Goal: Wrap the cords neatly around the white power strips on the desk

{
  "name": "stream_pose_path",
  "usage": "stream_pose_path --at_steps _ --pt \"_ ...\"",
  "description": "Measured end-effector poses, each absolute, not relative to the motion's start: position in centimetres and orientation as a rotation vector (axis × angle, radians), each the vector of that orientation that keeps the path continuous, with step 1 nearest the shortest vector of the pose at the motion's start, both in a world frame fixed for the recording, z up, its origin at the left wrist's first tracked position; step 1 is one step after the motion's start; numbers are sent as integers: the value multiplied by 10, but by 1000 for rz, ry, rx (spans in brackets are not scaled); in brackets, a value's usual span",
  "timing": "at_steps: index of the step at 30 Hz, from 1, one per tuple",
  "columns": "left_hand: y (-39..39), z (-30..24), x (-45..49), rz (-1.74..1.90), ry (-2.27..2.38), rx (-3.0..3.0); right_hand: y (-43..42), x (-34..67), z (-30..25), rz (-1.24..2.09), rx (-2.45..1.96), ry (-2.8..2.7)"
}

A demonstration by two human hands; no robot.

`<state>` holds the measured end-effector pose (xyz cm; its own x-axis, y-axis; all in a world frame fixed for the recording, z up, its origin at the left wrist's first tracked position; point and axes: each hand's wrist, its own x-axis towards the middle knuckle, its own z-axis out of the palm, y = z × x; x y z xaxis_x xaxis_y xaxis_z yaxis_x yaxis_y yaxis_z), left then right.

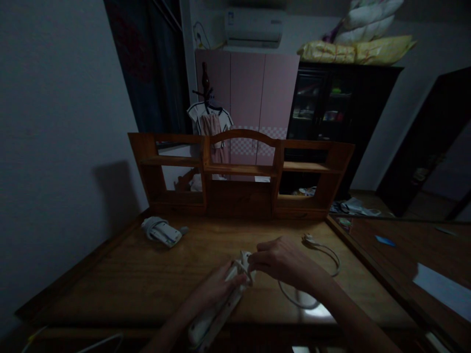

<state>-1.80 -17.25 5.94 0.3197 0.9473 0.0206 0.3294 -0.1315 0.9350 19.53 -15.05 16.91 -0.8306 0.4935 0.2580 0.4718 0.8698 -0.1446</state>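
Observation:
A white power strip [208, 321] is gripped in my left hand [225, 283] above the front part of the wooden desk, tilted with its far end up. Its white cord is looped across that far end. My right hand [277, 260] pinches at the cord there, fingers closed together. From beneath my right wrist the loose cord [336, 262] curves over the desk to a plug [308, 239] lying at the right. A second power strip [167, 232], its grey-white cord wound around it, rests at the back left of the desk.
A wooden shelf unit [241, 170] stands along the desk's far edge. To the left is a wall [73, 122]. Beyond a raised edge on the right lies a brown surface [386, 264] with a sheet of paper [443, 289] and a small blue card [384, 240].

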Motion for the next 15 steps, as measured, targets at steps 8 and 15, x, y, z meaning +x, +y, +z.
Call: stream_pose_path --at_steps 8,15 --pt "-209 95 -1 373 967 1619 -108 197 160 1441 -502 -2531" --pt "-221 102 10 488 951 1547 -83 177 120 1891 -396 -2320"
